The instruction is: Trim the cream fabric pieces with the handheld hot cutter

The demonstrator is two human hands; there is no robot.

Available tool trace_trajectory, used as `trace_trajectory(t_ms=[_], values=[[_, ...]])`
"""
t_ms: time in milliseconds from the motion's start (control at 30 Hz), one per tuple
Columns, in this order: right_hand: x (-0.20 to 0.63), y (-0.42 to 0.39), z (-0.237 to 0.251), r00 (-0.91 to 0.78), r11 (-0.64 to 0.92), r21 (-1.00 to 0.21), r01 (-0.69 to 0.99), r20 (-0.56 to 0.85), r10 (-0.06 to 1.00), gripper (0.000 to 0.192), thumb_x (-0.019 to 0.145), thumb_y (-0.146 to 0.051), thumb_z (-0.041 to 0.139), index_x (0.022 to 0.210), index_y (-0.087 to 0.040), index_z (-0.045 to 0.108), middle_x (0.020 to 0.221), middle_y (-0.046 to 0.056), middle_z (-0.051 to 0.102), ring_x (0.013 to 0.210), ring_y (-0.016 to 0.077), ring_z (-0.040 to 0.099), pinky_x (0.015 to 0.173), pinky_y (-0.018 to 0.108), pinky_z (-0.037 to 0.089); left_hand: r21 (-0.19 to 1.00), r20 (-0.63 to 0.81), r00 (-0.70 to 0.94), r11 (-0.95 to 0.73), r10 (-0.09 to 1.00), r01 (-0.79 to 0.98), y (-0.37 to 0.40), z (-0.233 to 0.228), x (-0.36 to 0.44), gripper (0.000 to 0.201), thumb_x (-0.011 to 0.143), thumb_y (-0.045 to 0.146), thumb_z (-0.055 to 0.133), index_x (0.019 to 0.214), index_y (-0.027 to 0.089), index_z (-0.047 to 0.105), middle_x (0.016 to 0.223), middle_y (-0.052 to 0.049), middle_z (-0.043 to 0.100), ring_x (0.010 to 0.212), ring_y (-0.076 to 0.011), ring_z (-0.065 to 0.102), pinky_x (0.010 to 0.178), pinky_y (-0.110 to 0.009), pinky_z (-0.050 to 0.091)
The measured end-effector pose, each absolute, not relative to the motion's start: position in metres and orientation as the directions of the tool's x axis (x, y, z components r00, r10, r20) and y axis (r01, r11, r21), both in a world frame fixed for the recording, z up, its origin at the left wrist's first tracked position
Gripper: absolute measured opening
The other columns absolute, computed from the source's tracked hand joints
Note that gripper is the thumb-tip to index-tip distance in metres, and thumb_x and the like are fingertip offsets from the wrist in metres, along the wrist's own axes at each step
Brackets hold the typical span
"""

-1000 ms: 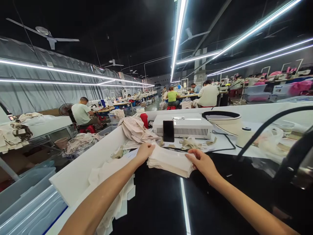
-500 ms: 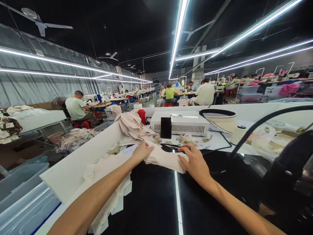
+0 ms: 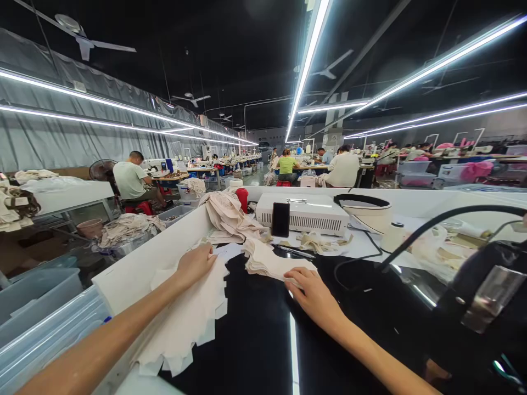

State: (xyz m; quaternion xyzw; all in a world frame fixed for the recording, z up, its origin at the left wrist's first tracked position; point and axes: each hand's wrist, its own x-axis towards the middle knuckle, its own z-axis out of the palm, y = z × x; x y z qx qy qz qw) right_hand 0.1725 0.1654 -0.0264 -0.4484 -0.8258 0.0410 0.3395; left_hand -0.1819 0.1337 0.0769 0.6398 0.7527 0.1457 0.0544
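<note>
A stack of cream fabric pieces (image 3: 263,259) lies on the glossy black tabletop (image 3: 251,340). My right hand (image 3: 313,293) rests on the stack's near right end, with thumb and fingers somewhat apart. To the left, my left hand (image 3: 195,266) is closed at the top of a spread of overlapping cream fabric pieces (image 3: 185,323) with stepped edges. Its fingertips are partly hidden and seem to pinch the cloth. Behind the stack lies a dark pen (image 3: 294,252). A phone (image 3: 280,219) stands upright against a white vented box (image 3: 307,211).
A heap of printed cloth (image 3: 226,214) and a red object (image 3: 242,198) sit at the back left. Fabric scraps (image 3: 317,241), a thread cone (image 3: 393,236) and a cream round container (image 3: 366,208) are behind. A black curved tube (image 3: 448,216) arches at right. Several people work farther off.
My left hand has moved left from the stack to the overlapping pieces. My right hand has shifted slightly left and nearer, onto the stack's end. The view has turned slightly.
</note>
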Motion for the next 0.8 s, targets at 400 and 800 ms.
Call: trace_trajectory(t_ms=[400, 800], values=[[0.153, 0.12, -0.05, -0.457, 0.646, -0.526, 0.553, 0.456, 0.763, 0.03, 0.1, -0.047, 0.062, 0.106, -0.032, 0.087, 0.121, 0.012, 0.084, 0.111, 0.0384, 0.08, 0.099, 0.055, 0.066, 0.263, 0.016, -0.231, 0.219, 0.973, 0.94, 0.071, 0.066, -0.225, 0.034, 0.112, 0.041, 0.073, 0.137, 0.018, 0.071, 0.137, -0.011, 0.072, 0.117, -0.0269, 0.074, 0.101, -0.048, 0.065], [0.138, 0.099, -0.043, -0.523, 0.624, -0.588, 0.514, 0.362, 0.772, 0.034, 0.1, -0.051, 0.058, 0.104, -0.034, 0.087, 0.122, 0.013, 0.083, 0.114, 0.0391, 0.081, 0.101, 0.057, 0.067, 0.335, 0.089, -0.279, 0.235, 0.956, 0.912, 0.078, 0.05, -0.216, 0.036, 0.111, 0.04, 0.074, 0.139, 0.018, 0.07, 0.139, -0.012, 0.071, 0.119, -0.028, 0.073, 0.102, -0.05, 0.065]])
